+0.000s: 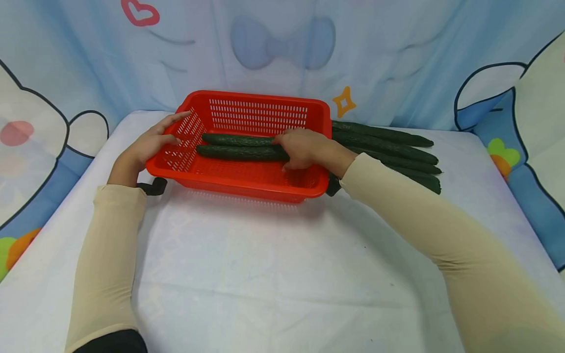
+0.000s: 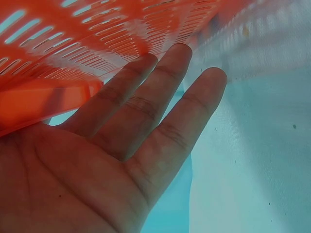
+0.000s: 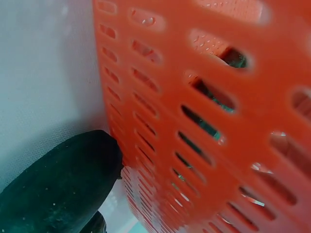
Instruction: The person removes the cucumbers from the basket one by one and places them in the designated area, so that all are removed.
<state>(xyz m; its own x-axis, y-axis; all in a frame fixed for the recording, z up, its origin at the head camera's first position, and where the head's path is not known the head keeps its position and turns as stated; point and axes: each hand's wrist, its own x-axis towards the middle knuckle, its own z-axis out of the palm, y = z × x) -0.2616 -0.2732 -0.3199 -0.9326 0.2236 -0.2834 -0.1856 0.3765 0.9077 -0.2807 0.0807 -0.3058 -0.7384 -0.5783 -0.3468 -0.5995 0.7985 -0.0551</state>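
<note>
A red plastic basket [image 1: 238,184] with slotted walls stands at the back of the table. My left hand [image 1: 152,142] holds its left rim, thumb and a finger over the edge. In the left wrist view, three fingers [image 2: 170,131] of that hand stretch along the outside of the slotted wall. Two dark green cucumbers [image 1: 240,152] lie side by side in the basket. Reaching in over the right rim, my right hand [image 1: 304,147] grips the right end of the nearer cucumber. The right wrist view shows the basket's outer wall [image 3: 160,97]; the hand itself is out of that frame.
Several more cucumbers [image 1: 388,144] lie on the table right of the basket, partly behind the right forearm. One cucumber's end [image 3: 73,179] is close against the basket wall. A white cloth [image 1: 265,274] covers the table, and a printed curtain [image 1: 282,44] hangs behind.
</note>
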